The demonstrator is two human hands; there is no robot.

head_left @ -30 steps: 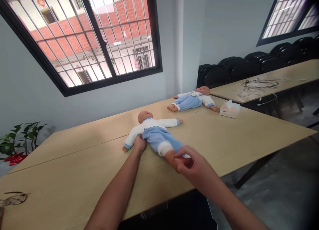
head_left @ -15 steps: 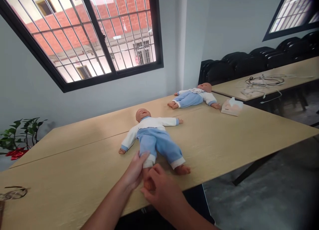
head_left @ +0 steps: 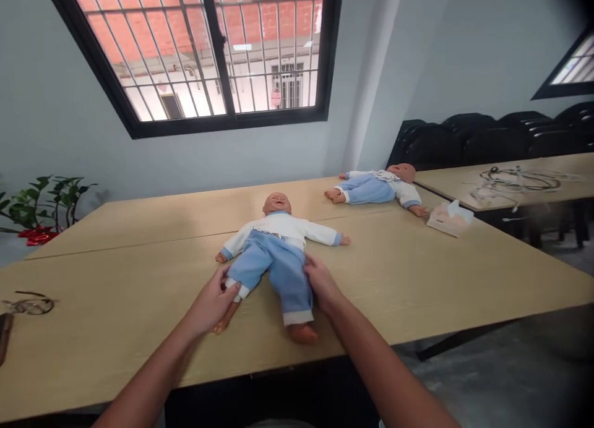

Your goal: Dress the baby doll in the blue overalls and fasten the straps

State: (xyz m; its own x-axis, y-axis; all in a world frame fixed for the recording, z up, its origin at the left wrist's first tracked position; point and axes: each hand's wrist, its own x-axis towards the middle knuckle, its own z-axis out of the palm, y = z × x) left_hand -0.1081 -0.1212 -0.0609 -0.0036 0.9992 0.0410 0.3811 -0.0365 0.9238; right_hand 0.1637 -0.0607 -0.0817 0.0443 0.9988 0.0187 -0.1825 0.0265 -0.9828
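Observation:
A baby doll in a white top and blue trousers lies on its back on the wooden table, its feet toward me. My left hand is closed round the cuff and shin of the doll's leg on my left. On the other side, my right hand presses against the outer thigh of the second leg, fingers curled onto the blue fabric. A second, similar doll lies farther back on the right, out of reach of both hands.
A tissue box sits on the table at the right. A pair of glasses lies at the left edge. Cables lie on a second table behind, with black chairs along the wall. A plant stands at left.
The doll has turned so its legs point toward me. My left hand went from its arm to its left leg; my right hand left the foot and now rests on the other thigh.

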